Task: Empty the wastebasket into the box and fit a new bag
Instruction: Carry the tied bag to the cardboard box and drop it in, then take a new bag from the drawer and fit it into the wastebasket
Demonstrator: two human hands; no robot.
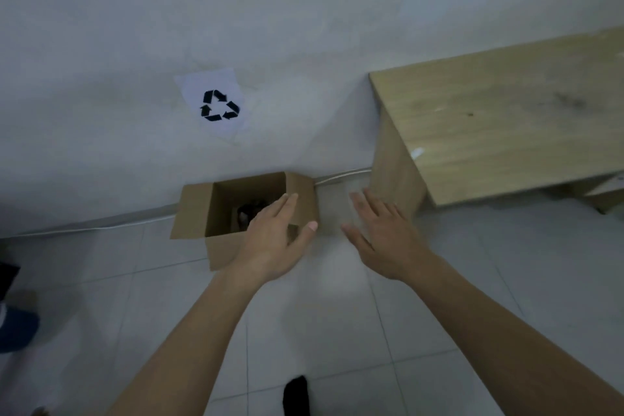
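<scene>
An open cardboard box (223,203) stands on the tiled floor against the white wall, flaps spread out. Something dark (248,209) lies at its bottom. My left hand (273,240) hovers over the box's near right corner, fingers apart, holding nothing. My right hand (381,236) is stretched out to the right of the box, between it and the wooden table's leg, also spread and holding nothing. No wastebasket and no bag show in this view.
A light wooden table (499,132) stands at the right against the wall. A paper sheet with a recycling sign (216,105) is stuck on the wall above the box. A white cable (101,228) runs along the skirting. A person's shoe (13,328) is at the left edge.
</scene>
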